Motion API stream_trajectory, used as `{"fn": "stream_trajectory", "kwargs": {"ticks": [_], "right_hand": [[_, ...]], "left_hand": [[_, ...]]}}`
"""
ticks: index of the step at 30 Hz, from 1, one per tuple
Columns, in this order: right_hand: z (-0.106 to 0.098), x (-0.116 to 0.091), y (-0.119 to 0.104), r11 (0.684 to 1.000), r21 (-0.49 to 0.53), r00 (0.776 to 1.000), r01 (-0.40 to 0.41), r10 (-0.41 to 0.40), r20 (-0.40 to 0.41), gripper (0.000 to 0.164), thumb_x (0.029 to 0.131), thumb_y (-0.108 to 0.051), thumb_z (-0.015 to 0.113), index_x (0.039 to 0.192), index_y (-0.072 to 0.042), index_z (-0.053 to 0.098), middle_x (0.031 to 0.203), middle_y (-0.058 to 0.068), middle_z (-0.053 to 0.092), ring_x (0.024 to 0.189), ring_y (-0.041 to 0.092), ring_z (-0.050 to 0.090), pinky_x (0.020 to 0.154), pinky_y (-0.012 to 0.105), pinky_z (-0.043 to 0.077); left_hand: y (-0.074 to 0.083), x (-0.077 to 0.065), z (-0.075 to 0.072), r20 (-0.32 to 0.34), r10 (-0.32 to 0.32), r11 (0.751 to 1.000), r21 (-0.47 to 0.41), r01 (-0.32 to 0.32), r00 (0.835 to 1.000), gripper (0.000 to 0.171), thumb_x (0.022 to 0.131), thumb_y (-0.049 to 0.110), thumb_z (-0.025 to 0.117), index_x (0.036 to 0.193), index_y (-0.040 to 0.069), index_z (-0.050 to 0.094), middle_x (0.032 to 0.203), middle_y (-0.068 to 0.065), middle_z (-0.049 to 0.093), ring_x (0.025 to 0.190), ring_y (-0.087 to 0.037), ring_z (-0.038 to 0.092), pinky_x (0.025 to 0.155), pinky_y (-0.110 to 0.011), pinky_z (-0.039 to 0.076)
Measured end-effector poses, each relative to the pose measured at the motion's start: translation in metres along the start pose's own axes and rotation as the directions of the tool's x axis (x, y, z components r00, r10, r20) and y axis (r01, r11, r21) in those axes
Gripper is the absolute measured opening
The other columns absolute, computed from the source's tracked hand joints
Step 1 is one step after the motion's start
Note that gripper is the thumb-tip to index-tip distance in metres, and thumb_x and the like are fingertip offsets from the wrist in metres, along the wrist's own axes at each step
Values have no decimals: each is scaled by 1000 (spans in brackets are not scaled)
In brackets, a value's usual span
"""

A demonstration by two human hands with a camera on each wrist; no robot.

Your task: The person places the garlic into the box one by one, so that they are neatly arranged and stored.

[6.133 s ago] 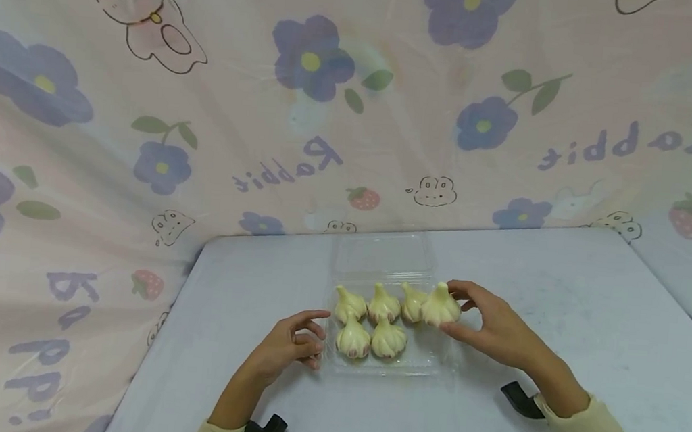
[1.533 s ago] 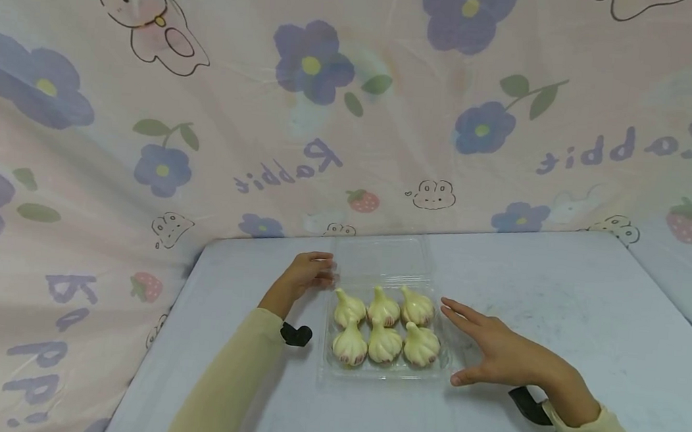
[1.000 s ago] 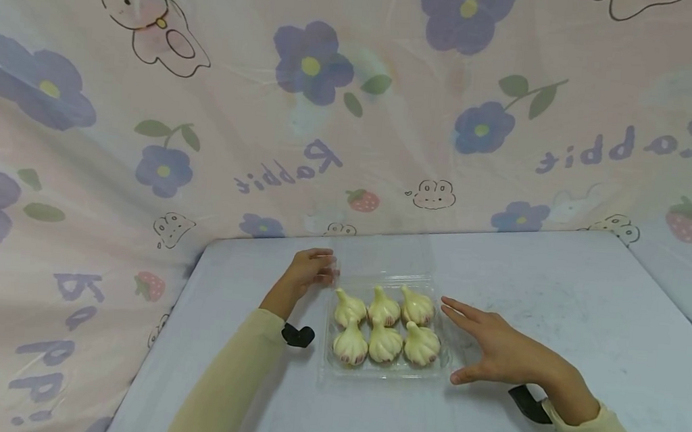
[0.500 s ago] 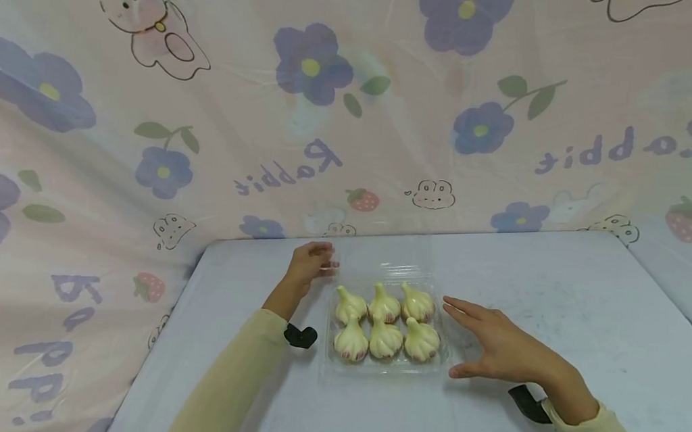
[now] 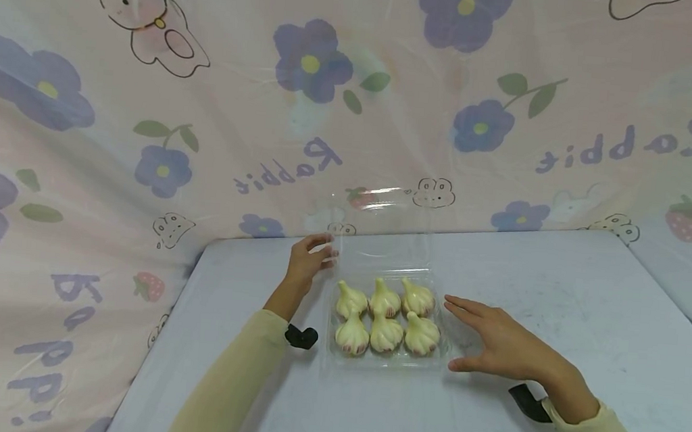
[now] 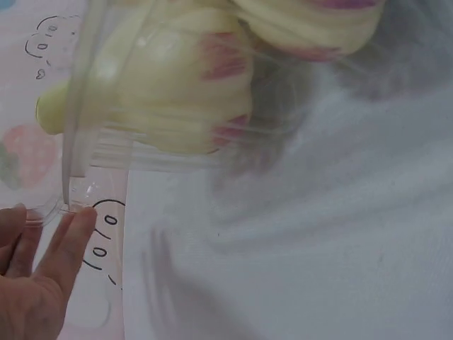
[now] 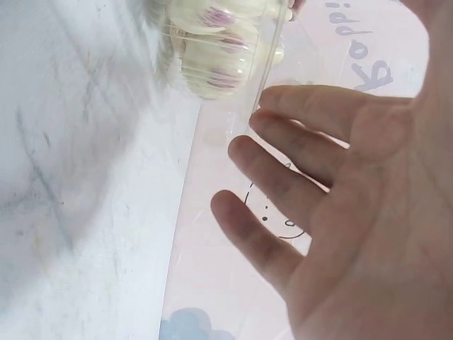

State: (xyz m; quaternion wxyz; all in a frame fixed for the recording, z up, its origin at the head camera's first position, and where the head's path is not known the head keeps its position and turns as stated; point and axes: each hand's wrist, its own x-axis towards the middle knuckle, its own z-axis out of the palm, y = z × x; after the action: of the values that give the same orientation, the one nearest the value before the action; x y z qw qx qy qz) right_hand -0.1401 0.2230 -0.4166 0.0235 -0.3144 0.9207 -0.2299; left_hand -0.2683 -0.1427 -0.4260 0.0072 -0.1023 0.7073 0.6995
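Note:
Several cream garlic bulbs [image 5: 385, 334] with purple-tinged bases sit in two rows in a clear plastic clamshell box [image 5: 389, 362] on the table. The box's lid [image 5: 382, 249] stands raised at the back, hinged to the tray. My left hand [image 5: 304, 263] is at the lid's left edge; in the left wrist view the thumb and fingers [image 6: 64, 248] pinch its rim. Beside the box's right side is my right hand [image 5: 497, 343], fingers spread and straight, thumb apart. In the right wrist view its fingertips [image 7: 244, 152] are close to the tray wall; contact is unclear.
A white-covered table [image 5: 559, 294] carries the box. Behind and to the left hangs a pink curtain [image 5: 226, 111] printed with flowers and rabbits. A black wrist mount [image 5: 302, 336] is on the left wrist, another black mount [image 5: 529, 402] on the right.
The last bulb went from my right hand into the tray. My left hand moved to the back and the lid, flat before, has swung upward. The right hand stays beside the box.

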Motion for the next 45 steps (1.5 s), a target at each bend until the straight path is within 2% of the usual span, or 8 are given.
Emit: {"fn": "stream_trajectory", "kwargs": {"ticks": [5,13,17,22,29,35,40,45], "right_hand": [[0,0,0,1000,13,1000,-20,20,6,97,76,-58,79,149,-4,44,155,12,43,136,41,47,103,63,45],[2,2,4,999,13,999,-44,44,-14,91,78,-56,78,147,-6,47,154,10,46,135,40,48,103,60,46],[1,2,3,999,15,999,-44,44,-19,91,78,-56,78,147,-6,48,154,10,46,135,40,48,103,60,46],[-9,3,2,998,37,999,-47,48,-19,83,85,-54,72,149,-8,46,154,11,45,137,41,45,104,63,43],[-59,35,0,998,45,983,-35,43,-179,59,97,-32,66,149,-13,45,148,14,50,129,39,52,100,60,48],[-109,76,-6,992,106,950,-63,92,-297,56,99,-21,63,150,-12,43,147,16,50,115,40,59,91,58,51],[-111,96,-9,993,102,937,-64,95,-336,50,97,-15,65,144,-9,51,143,14,54,117,36,60,95,54,52],[-99,99,-12,996,87,908,-35,68,-413,39,96,-11,66,135,-9,60,127,12,65,107,31,64,86,49,56]], "left_hand": [[0,1,1,3,42,998,-43,-42,999,32,93,-1,65,125,4,64,134,-9,59,104,-24,71,94,-38,59],[-3,-3,-1,7,144,983,-113,-143,990,31,93,-3,64,123,4,64,132,-6,62,109,-21,70,91,-27,59],[-6,-6,-1,0,216,969,-120,-215,976,29,92,-3,64,121,1,66,133,-7,63,108,-18,70,91,-27,58],[-10,-8,0,-12,324,942,-87,-324,946,30,88,-6,69,118,-4,66,132,-12,65,110,-20,70,93,-26,57],[-11,-12,0,-48,383,921,-58,-385,923,25,84,-6,72,109,-5,69,127,-13,68,108,-14,70,93,-23,57],[-11,-12,-2,-63,432,896,-81,-436,900,26,83,-11,71,109,-7,69,121,-21,68,101,-10,70,94,-26,57],[-15,-14,-4,-67,467,877,-91,-472,881,25,82,-15,70,106,-9,70,115,-25,68,93,-5,71,87,-23,59],[-18,-18,-6,-37,485,872,-58,-486,874,25,84,-10,70,109,-7,70,117,-26,67,98,-6,70,88,-22,58]]}}
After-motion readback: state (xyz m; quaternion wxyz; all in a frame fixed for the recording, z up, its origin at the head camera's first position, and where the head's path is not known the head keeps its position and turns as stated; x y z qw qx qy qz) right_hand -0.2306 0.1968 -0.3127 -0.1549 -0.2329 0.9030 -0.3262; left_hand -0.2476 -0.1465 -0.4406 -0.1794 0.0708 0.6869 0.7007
